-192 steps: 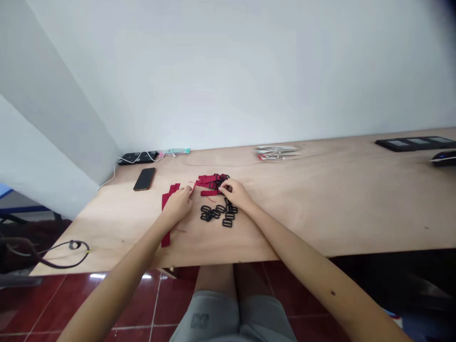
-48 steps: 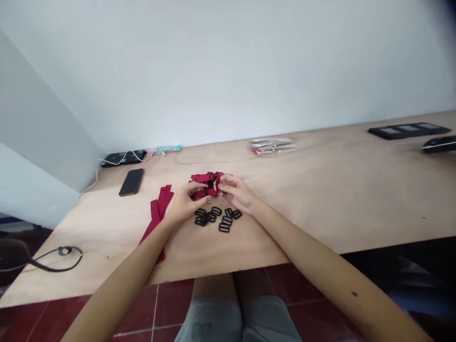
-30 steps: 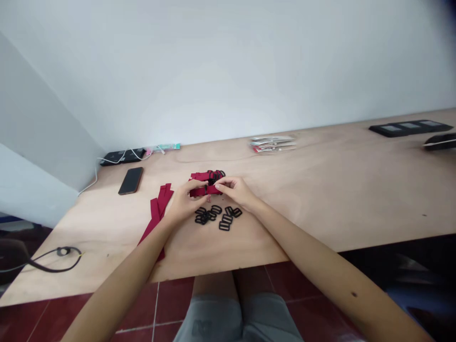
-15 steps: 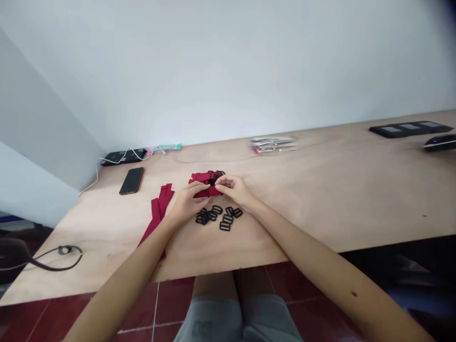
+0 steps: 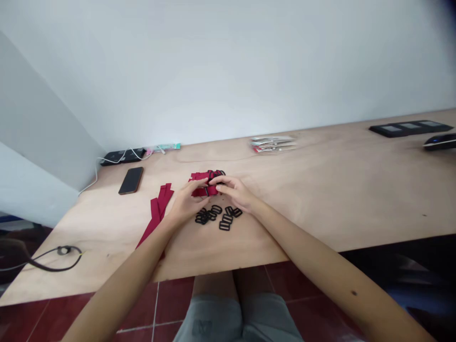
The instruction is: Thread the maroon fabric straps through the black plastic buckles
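A bundle of red webbing straps threaded with black plastic buckles (image 5: 201, 184) lies at the middle of the plywood table, and both hands are on it. My left hand (image 5: 187, 202) holds its near left side, and my right hand (image 5: 233, 191) pinches its right end, hiding part of the buckles. Just below my hands lie several loose black plastic slide buckles (image 5: 217, 217), not touching them. Left of my left wrist, several cut red webbing strips (image 5: 157, 212) lie in a pile, and one end hangs toward the table's front edge.
A black smartphone (image 5: 130, 180) lies at the far left of the plywood table (image 5: 320, 209), near a black power strip with white cables (image 5: 123, 154). Small packets (image 5: 272, 145) lie at the back, with a black tray (image 5: 409, 128) and mouse (image 5: 440, 141) at the right.
My right hand has shifted left over the bundle, covering more of its buckles. My left hand has moved slightly up onto the webbing. The loose buckles and strips stay where they were.
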Motion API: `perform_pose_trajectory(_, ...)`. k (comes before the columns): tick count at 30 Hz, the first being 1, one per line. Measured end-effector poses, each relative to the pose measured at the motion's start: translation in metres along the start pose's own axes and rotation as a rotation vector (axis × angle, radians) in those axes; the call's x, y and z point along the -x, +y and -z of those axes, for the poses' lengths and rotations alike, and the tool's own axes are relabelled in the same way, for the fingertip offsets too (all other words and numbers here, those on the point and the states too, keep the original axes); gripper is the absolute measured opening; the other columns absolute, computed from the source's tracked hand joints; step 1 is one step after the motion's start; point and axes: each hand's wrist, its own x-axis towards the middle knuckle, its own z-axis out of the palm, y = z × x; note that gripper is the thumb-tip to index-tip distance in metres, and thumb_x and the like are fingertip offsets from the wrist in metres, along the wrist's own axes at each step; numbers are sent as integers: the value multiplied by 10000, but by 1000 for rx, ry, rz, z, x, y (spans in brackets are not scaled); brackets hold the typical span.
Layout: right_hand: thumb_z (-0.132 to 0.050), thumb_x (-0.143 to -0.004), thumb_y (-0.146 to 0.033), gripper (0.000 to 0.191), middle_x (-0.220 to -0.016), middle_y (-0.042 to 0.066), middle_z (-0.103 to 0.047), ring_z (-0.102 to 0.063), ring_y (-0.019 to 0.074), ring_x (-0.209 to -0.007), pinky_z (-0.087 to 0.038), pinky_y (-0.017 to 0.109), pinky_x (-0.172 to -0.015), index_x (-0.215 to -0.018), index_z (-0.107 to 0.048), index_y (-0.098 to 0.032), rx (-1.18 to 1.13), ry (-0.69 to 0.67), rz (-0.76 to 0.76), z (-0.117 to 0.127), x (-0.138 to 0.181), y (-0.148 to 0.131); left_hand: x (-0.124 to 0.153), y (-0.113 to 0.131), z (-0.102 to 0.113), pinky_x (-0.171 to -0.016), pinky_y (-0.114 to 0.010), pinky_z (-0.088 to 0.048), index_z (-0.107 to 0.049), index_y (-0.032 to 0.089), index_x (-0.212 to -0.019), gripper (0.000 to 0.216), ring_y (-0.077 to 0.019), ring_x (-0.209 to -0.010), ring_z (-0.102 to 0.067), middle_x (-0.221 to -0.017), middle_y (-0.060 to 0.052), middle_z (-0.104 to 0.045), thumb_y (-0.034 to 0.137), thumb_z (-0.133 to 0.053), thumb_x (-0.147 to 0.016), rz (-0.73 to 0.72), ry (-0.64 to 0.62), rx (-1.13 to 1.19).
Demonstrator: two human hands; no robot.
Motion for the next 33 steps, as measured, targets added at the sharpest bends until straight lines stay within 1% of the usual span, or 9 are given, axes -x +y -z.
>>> perform_pose_trajectory(6, -888, -823, -371, 386, -1137, 52, -724, -678, 211, -1061, -566, 349, -965, -1157, -753, -232, 22, -24, 46, 0, 0, -1, -4, 10, 1, -959, -449, -604, -660, 237, -1366, 439, -257, -1079, -720, -1179, -107, -772, 206, -772, -943, -223, -29, -133)
perform_pose_trajectory(11, -952, -750, -392, 689, -1250, 52, -642, -662, 185, -1021, -576, 286, -844, -1359, -648, -282, 7, -143, 28, 1, -1, 2, -4, 15, -1, -923, -433, -606, -684, 243, -1318, 349, -248, -1031, -737, -1118, -102, -793, 224, -747, -975, -393, 35, -132)
perform_pose_trajectory(14, -943, -749, -478, 696, -1236, 67, -638, -649, 213, -1029, -570, 312, -834, -1341, -639, -276, 58, -197, 54, 1, -1, 1, -3, 19, -3, -925, -424, -623, -679, 252, -1300, 308, -238, -1052, -751, -1141, -90, -799, 209, -712, -997, -447, 45, -106)
perform_pose_trajectory(17, -907, -763, -583, 483, -1150, 82, -606, -609, 245, -1038, -548, 382, -911, -1034, -721, -228, 293, -175, 184, 3, 0, -6, -1, 22, -4, -939, -411, -629, -690, 253, -1260, 256, -228, -1056, -753, -1168, -98, -784, 212, -665, -1009, -377, 10, -106)
perform_pose_trajectory(20, -831, -846, -603, 409, -1134, 92, -598, -589, 277, -1112, -495, 455, -1044, -810, -686, -223, 470, -132, 284, 4, 2, -16, 0, 22, 0, -949, -410, -624, -701, 247, -1237, 281, -243, -1069, -733, -1166, -112, -750, 215, -669, -960, -249, 6, -117)
perform_pose_trajectory(22, -781, -902, -583, 392, -1060, 84, -637, -613, 271, -1058, -493, 452, -1023, -786, -674, -224, 495, -83, 282, 5, 3, -19, -1, 19, 4, -960, -407, -616, -700, 242, -1242, 333, -253, -1086, -715, -1163, -110, -728, 183, -673, -915, -165, 25, -116)
perform_pose_trajectory(26, -762, -913, -539, 350, -813, 38, -666, -586, 203, -754, -487, 355, -740, -824, -704, -205, 503, 67, 148, 9, 2, -14, -4, 6, 14, -909, -362, -605, -683, 223, -1286, 450, -226, -992, -708, -1165, -89, -719, 83, -608, -865, 43, 19, -105)
perform_pose_trajectory(29, -776, -885, -506, 324, -775, 33, -685, -575, 186, -694, -453, 329, -662, -829, -736, -189, 494, 92, 70, 11, 1, -6, -4, -4, 18, -942, -388, -594, -716, 207, -1202, 361, -242, -1009, -718, -1155, -82, -747, 95, -571, -891, 126, -135, -121)
perform_pose_trajectory(33, -779, -877, -458, 279, -803, 45, -727, -620, 197, -731, -470, 334, -692, -824, -758, -184, 530, 3, 50, 7, 0, 1, -1, -12, 14, -1020, -451, -566, -725, 212, -1209, 317, -288, -1126, -704, -1192, -106, -758, 143, -582, -935, 40, -326, -173)
